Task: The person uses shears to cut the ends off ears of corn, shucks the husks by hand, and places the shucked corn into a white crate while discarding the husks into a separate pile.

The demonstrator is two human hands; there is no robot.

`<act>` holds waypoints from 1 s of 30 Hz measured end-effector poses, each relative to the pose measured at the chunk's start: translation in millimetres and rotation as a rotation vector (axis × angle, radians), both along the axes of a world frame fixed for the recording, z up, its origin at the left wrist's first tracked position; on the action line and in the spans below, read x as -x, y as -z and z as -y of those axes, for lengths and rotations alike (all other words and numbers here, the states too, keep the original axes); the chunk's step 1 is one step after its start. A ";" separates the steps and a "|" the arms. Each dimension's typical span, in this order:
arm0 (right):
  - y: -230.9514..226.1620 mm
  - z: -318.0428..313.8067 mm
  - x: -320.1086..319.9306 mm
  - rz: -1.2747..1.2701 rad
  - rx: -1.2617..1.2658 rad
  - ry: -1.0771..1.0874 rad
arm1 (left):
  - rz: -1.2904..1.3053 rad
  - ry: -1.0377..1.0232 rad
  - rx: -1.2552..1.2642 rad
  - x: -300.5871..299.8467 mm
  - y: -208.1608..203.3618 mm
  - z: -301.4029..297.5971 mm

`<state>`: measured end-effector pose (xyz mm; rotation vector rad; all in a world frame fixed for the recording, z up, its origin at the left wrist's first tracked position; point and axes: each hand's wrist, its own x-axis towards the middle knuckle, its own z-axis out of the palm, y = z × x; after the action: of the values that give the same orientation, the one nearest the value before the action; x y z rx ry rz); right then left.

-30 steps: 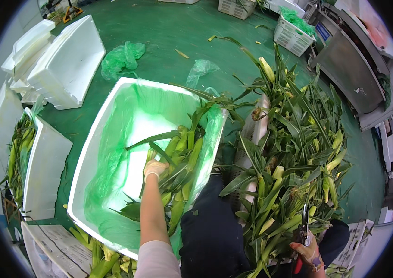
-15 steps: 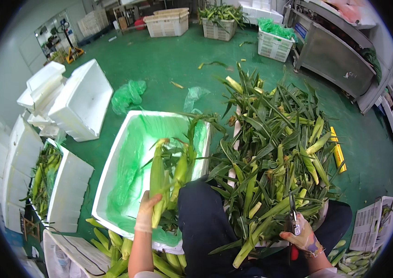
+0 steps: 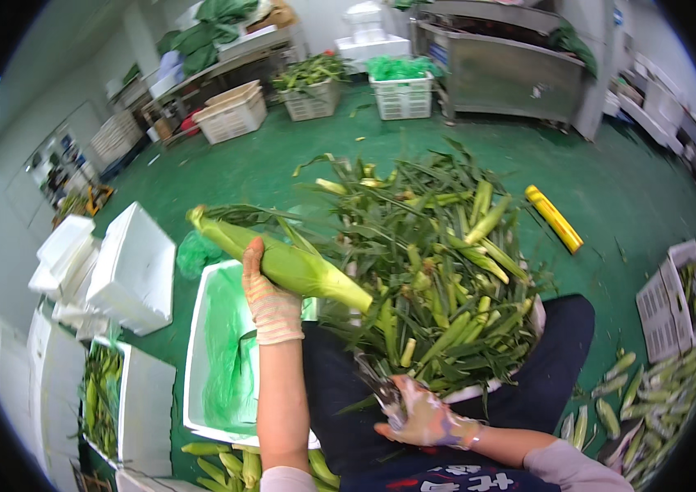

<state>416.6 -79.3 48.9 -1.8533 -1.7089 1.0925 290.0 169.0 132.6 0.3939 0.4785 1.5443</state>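
Observation:
In my gloved left hand [image 3: 270,303] I grip a green ear of corn [image 3: 286,261] in its husk, lifted up. Its pale cut end points right, over the edge of a heap of corn husks and leaves [image 3: 422,246]. Pruning shears [image 3: 382,387], blurred, are closed in in my gloved right hand [image 3: 428,414], low in front of my lap. That hand is at the near edge of the heap, which lies between my knees. A white foam box [image 3: 200,344] lined with green plastic film stands left of my leg.
Whole ears [image 3: 241,463] lie on the floor at lower left. At the right, many wrapped ears [image 3: 668,402] lie below a white crate [image 3: 659,303]. A yellow bar-shaped object [image 3: 553,218] rests beyond the heap. More foam boxes [image 3: 139,271] stand at the left; a steel table [image 3: 504,70] stands behind.
My left hand has raised the ear from over the foam box and tilted it rightward. My right hand has moved left with the shears. The whole view has shifted too.

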 end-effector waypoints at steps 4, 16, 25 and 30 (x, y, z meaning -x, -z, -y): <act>0.0 -26.1 1.2 -0.040 -0.147 0.261 | 0.031 0.017 -0.002 -44.8 13.1 25.4; 37.1 -44.5 -43.3 -1.030 -0.040 0.415 | -0.073 0.098 0.111 -69.5 75.9 32.5; 19.6 -38.7 -129.8 -0.208 -0.189 0.106 | -0.971 0.572 -0.403 -66.7 58.5 42.7; -12.9 -83.1 -166.2 -0.565 -0.295 -0.209 | -1.104 0.960 -0.508 -53.5 47.6 73.4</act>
<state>582.8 3.8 61.8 -1.0722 -1.6271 1.2173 343.5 95.6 85.1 1.6332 0.5821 0.3665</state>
